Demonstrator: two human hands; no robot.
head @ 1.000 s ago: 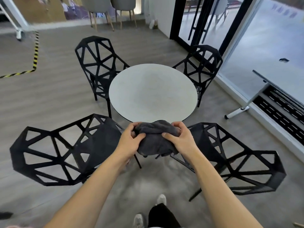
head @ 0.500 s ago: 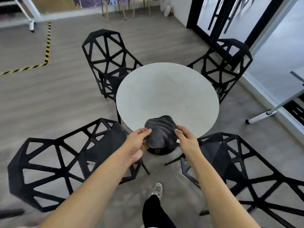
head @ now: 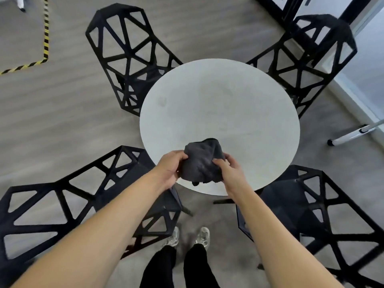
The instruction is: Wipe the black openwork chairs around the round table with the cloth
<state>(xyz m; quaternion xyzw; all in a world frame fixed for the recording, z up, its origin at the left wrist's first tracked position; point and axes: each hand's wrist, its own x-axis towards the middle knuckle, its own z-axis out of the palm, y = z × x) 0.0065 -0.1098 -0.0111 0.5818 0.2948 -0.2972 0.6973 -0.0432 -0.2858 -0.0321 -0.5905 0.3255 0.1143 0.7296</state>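
A bunched dark grey cloth (head: 202, 161) is held over the near edge of the round pale table (head: 220, 113). My left hand (head: 170, 168) grips its left side and my right hand (head: 229, 170) grips its right side. Black openwork chairs ring the table: one at near left (head: 68, 202), one at near right (head: 324, 213), one at far left (head: 128, 55), one at far right (head: 311, 57). The near chairs' seats are partly hidden by my forearms.
Yellow-and-black floor tape (head: 44, 38) runs at the far left. A white wheeled leg (head: 353, 135) of another table lies on the floor at right, next to a glass wall with black frames (head: 353, 13). My feet (head: 189, 238) stand between the two near chairs.
I have stepped closer and the view tilted down. The cloth, still held in both hands, now sits over the table's near edge instead of in front of it.
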